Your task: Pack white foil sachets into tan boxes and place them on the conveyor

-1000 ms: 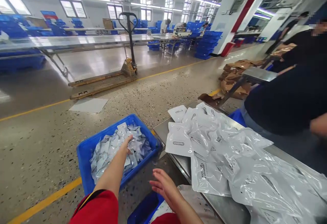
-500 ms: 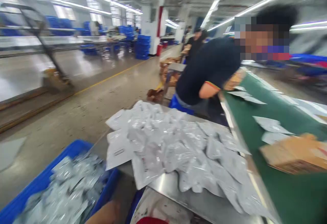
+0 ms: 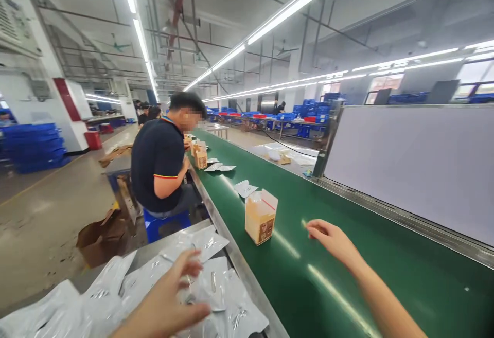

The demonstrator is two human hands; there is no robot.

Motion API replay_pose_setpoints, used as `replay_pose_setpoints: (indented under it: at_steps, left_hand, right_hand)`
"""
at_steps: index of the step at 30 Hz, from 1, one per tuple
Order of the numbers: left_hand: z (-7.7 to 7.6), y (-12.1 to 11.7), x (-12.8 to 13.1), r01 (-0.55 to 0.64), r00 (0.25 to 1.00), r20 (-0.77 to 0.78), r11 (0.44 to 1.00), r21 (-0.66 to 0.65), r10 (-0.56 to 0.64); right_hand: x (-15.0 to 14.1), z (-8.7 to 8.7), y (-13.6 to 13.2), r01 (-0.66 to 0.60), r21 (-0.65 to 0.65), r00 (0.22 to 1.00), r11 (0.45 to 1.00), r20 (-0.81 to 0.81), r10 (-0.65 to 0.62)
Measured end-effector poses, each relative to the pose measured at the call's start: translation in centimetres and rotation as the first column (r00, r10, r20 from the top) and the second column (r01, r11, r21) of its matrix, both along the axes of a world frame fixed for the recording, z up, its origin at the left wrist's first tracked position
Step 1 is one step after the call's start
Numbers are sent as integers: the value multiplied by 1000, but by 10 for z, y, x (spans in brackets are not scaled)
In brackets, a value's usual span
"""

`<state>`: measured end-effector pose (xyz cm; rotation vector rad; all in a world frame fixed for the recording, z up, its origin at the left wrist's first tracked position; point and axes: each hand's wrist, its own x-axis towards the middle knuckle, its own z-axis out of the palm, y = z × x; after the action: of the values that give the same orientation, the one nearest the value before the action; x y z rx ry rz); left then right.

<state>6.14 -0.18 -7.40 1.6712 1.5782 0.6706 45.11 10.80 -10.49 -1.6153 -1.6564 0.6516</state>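
Head view: the left hand [image 3: 173,294], fingers spread, hangs over glossy white pouches [image 3: 135,281] heaped on a metal table [image 3: 150,249], their dark print unreadable; the right hand [image 3: 328,237] curls, any pinch impossible to tell, above a green belt [image 3: 293,281] near a tan carton [image 3: 257,222].

L hand [image 3: 168,294] spread, sl. blurred; R hand [image 3: 332,238] extd fwd, loosely curled.

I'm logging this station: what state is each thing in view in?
Nearest box: upright, top open
Table pouches: heaped, overlapping
Left hand: open, fingers spread
Right hand: half-open, fingers bent
Green belt: running or stopped, cannot tell
Brown carton: open-topped
Blue crates: stacked
Ceiling lights: lit
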Motion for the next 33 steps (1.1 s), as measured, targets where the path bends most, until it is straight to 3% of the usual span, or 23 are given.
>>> replay_pose_setpoints:
  at_steps: [1,3,5,7,10,13,17,20,23,27,30,33]
  left_hand:
    - [-4,33,23,-14,997,72,998,57,9]
    - [-19,88,69,-31,987,162,995,98,15]
    - [-37,125,108,-43,971,240,986,163,3]
    - [-55,146,135,-68,957,291,975,211,4]
    - [-73,159,159,-101,932,361,980,172,32]
    - [-79,158,172,-87,911,412,990,110,34]
    - [-63,141,177,42,910,401,987,157,-103]
    - [-42,125,170,83,930,331,970,230,-158]
    - [-26,112,158,112,961,210,949,294,-179]
    - [-25,100,154,129,981,82,908,398,-175]
    - [-32,90,166,128,982,71,891,435,-176]
    - [-36,76,189,137,971,107,869,476,-212]
  right_hand:
    - [-1,-8,20,72,64,997,995,9,-72]
    - [-8,-21,55,79,154,996,985,20,-84]
    - [-21,-28,83,-8,231,999,973,41,-2]
    - [-34,-31,105,-120,271,992,955,73,103]
    - [-52,-36,131,-221,258,974,941,115,197]
    - [-65,-48,148,-237,211,968,948,135,212]
    - [-78,-61,158,-154,125,984,980,107,141]
    - [-72,-55,154,-55,51,998,997,45,53]
    - [-43,-34,124,56,49,997,997,-51,-53]
    - [10,10,24,183,168,957,969,-255,-136]
    - [27,41,-70,161,284,893,945,-450,-17]
    - [21,58,-136,38,365,926,930,-362,104]
